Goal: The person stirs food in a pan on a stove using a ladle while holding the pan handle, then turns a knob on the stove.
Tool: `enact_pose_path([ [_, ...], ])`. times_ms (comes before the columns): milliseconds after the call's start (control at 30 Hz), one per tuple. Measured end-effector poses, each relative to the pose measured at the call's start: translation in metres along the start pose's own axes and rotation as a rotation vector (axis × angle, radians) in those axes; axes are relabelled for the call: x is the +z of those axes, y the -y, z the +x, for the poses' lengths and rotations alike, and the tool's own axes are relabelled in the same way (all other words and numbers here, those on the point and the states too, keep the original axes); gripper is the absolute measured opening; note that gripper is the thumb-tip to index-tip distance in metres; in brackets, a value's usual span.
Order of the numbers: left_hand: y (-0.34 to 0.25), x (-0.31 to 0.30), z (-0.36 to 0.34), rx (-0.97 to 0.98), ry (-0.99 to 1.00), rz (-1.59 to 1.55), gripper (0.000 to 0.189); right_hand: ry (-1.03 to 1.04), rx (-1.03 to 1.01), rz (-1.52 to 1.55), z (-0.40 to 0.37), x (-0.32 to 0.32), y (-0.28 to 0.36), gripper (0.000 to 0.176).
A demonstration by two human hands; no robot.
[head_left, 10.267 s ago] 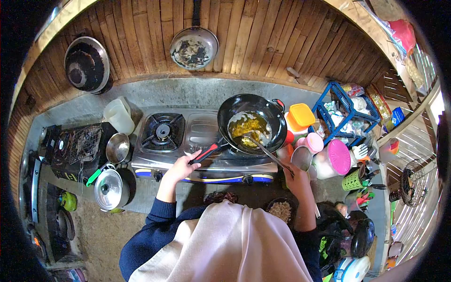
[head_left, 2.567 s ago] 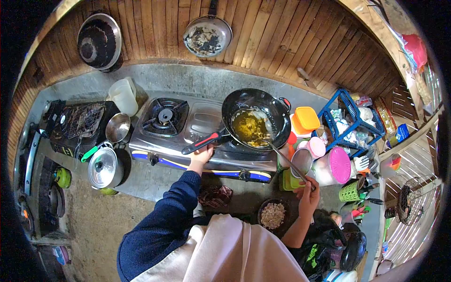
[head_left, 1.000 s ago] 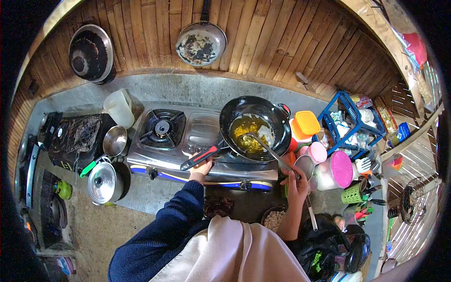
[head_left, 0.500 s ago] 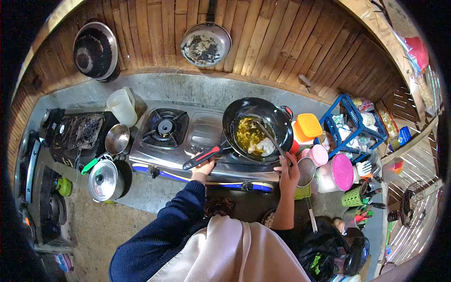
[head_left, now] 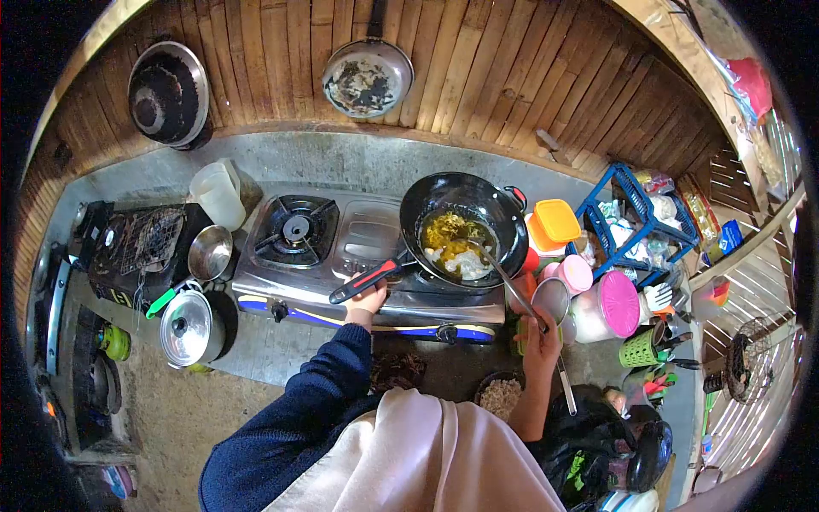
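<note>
A black wok (head_left: 465,188) sits on the right burner, with yellowish egg-like food (head_left: 456,229) and a whitish lump (head_left: 469,264) in liquid inside it. My left hand (head_left: 367,299) is closed round the wok's red and black handle (head_left: 367,282), at the front of the stove. Near the right end of the stove, my right hand (head_left: 540,341) is closed on the long handle of a metal spatula (head_left: 510,284). The spatula slants over the wok's rim, its head down in the food and partly hidden.
The steel two-burner stove (head_left: 363,239) has a bare left burner (head_left: 296,229). Left of it stand a lidded pot (head_left: 189,328), a small saucepan (head_left: 211,253) and a white jug (head_left: 217,196). Pink-lidded tubs (head_left: 620,305), a strainer (head_left: 552,299) and a blue rack (head_left: 644,218) crowd the right.
My right hand has moved right and toward me, drawing the spatula with it. The food in the wok has shifted, with the white lump now nearer the front and left. My left hand stays put.
</note>
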State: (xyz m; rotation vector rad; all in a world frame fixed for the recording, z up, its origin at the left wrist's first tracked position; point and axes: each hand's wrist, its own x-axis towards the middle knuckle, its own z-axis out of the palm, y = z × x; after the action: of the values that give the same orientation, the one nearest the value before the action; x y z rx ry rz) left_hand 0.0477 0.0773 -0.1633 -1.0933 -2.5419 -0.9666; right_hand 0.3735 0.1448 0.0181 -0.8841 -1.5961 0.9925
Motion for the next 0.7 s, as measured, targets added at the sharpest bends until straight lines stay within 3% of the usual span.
enact_pose_path([
  [367, -0.002, -0.004, 0.003, 0.012, 0.032, -0.028, 0.027, 0.087, 0.058, -0.318, -0.018, -0.051, 0.039, 0.024],
  [700, -0.008, -0.014, 0.004, 0.017, 0.038, -0.011, 0.027, 0.01, -0.016, -0.24, -0.026, -0.053, 0.054, 0.02],
])
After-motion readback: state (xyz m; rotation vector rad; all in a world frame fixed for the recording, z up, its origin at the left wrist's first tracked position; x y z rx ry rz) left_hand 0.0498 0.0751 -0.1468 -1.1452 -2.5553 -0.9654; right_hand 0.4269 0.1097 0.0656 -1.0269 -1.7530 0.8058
